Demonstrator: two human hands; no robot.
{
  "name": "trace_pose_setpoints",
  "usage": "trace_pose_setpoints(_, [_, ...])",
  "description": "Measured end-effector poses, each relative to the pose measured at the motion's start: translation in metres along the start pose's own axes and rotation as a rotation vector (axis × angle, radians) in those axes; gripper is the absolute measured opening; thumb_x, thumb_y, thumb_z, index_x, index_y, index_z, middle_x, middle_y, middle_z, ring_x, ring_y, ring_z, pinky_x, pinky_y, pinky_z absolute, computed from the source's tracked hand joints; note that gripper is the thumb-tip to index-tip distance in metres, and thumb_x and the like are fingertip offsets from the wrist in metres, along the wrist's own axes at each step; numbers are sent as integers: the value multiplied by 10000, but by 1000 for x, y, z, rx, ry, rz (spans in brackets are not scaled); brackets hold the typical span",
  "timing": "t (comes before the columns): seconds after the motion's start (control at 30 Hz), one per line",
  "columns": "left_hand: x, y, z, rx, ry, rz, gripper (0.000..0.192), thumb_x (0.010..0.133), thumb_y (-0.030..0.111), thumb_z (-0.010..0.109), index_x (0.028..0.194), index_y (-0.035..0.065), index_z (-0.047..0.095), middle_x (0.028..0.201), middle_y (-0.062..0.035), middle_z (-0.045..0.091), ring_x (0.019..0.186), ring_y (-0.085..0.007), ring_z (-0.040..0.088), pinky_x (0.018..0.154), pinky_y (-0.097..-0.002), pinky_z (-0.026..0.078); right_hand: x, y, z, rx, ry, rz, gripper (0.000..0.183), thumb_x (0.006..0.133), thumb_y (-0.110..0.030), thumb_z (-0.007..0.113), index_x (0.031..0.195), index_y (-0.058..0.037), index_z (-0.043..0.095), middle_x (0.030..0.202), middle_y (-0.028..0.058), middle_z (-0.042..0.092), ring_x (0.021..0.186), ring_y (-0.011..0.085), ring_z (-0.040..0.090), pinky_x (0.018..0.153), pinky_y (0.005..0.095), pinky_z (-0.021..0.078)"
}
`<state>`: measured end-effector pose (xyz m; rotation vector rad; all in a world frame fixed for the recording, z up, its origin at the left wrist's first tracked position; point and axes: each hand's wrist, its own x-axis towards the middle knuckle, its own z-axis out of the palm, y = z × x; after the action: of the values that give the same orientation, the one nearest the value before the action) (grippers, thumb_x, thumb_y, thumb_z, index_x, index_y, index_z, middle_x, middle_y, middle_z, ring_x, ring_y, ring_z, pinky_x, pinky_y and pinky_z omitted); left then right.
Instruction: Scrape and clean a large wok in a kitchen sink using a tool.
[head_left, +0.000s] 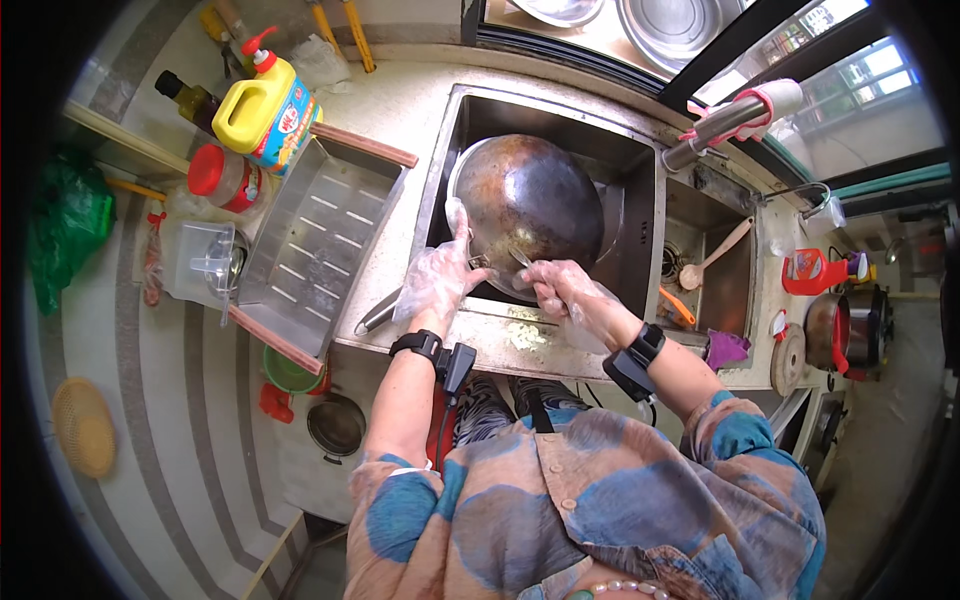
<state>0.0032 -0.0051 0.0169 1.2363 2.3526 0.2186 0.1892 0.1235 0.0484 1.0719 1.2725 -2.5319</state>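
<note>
A dark metal wok (536, 199) lies bottom up in the large basin of a steel sink (442, 180), its underside stained brown and black. My left hand (442, 266), in a clear plastic glove, rests on the wok's near left rim, with fingers spread along the edge. The wok's handle (377, 311) reaches out over the counter below that hand's wrist. In my right hand (559, 289), also gloved, is a small metal utensil (519, 257); its tip meets the wok near the lower rim. The utensil's exact kind cannot be told.
A steel rack (315, 225) with wooden edges stands left of the sink, beside a yellow detergent jug (259, 112) and a red-lidded jar (225, 180). The faucet (705, 142) rises at right. The small basin holds a wooden spoon (712, 259) and an orange-handled tool (677, 306).
</note>
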Motion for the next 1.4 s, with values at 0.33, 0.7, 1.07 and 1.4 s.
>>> trace_pose_setpoints(0.33, [-3, 1, -2, -14, 1, -5, 1147, 778, 428, 821, 1610, 168, 77, 1019, -179, 725, 908, -358, 709, 802, -448, 555, -4, -2, 4, 14, 24, 48, 211, 995, -248, 578, 1027, -42, 614, 708, -80, 386, 595, 36, 322, 526, 209, 244])
trace_pose_setpoints(0.7, [-4, 3, -3, -55, 9, -23, 1115, 782, 426, 819, 1611, 208, 105, 1022, -177, 725, 938, -359, 705, 830, -449, 552, 3, 6, 4, 14, -115, -35, 293, 1001, -296, 585, 1037, -8, 627, 763, -49, 477, 569, 36, 388, 485, 209, 299])
trace_pose_setpoints(1.07, [0, -2, 4, -25, 28, 7, 1136, 775, 414, 827, 1609, 168, 97, 1029, -169, 726, 917, -354, 709, 805, -448, 557, 16, 5, 12, 6, -7, -31, 238, 986, -205, 564, 973, 22, 638, 675, -27, 464, 550, 71, 398, 481, 233, 332])
trace_pose_setpoints(1.4, [0, -1, 3, 6, -14, -13, 1110, 781, 395, 819, 1607, 162, 115, 1017, -179, 727, 909, -359, 710, 816, -438, 559, 7, 7, 7, -49, -153, -127, 460, 1012, -438, 592, 1079, 16, 601, 789, -55, 418, 653, 26, 350, 561, 185, 300])
